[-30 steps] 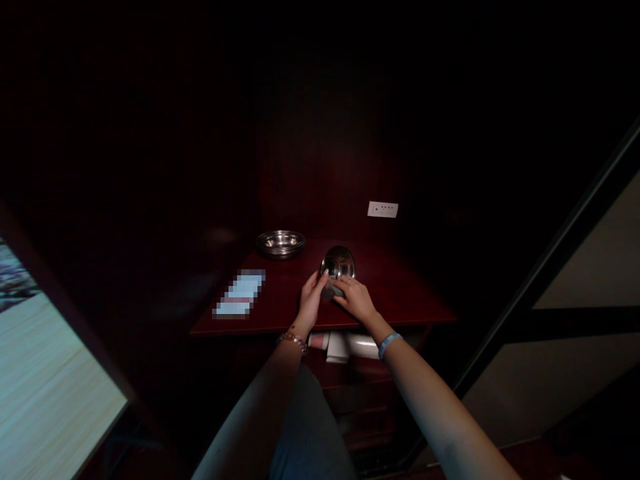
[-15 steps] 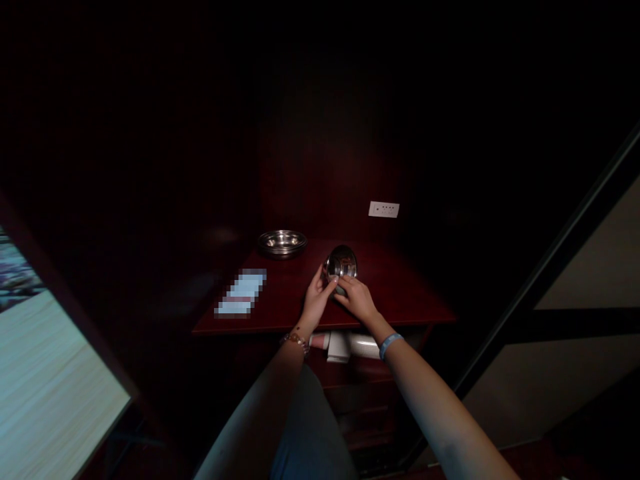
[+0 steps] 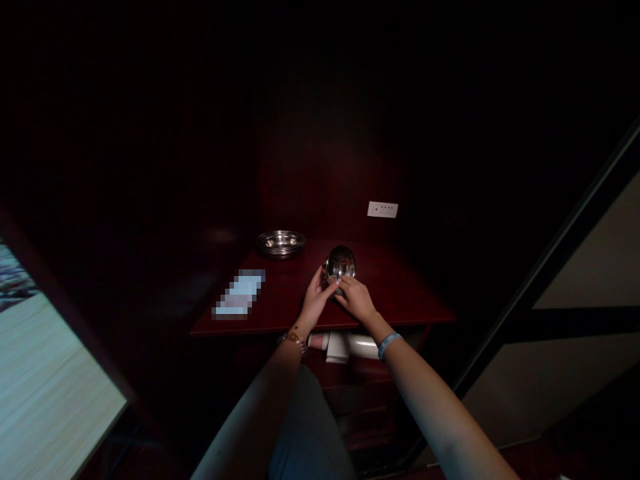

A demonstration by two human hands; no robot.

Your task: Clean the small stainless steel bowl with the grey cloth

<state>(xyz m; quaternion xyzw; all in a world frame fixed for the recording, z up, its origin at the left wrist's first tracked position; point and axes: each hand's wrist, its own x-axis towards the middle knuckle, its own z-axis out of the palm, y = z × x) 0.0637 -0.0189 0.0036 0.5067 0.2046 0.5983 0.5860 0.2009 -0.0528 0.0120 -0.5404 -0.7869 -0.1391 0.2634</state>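
Note:
A shiny metal bowl (image 3: 342,260) is tilted on its side above the dark red shelf (image 3: 400,293), its hollow facing me. My left hand (image 3: 317,295) grips its left side, the thumb laid over the near rim. At the bowl's near edge, my right hand (image 3: 357,296) has its fingers bent over the rim beside the left thumb. Whether the bowl's underside rests on the shelf is hidden by my hands. Farther back on the left sits a stack of shallow metal dishes (image 3: 281,245).
A blurred-out flat pale rectangle (image 3: 241,293) lies at the shelf's left. On the back wall is a white power socket (image 3: 383,209). Below the shelf are paper cups (image 3: 365,346) and a white box (image 3: 338,348). A light wooden tabletop (image 3: 55,387) stands at the lower left.
Both hands keep hold of the bowl in nearly the same place. The right fingers and left thumb have shifted slightly at its rim, and the view has moved a touch.

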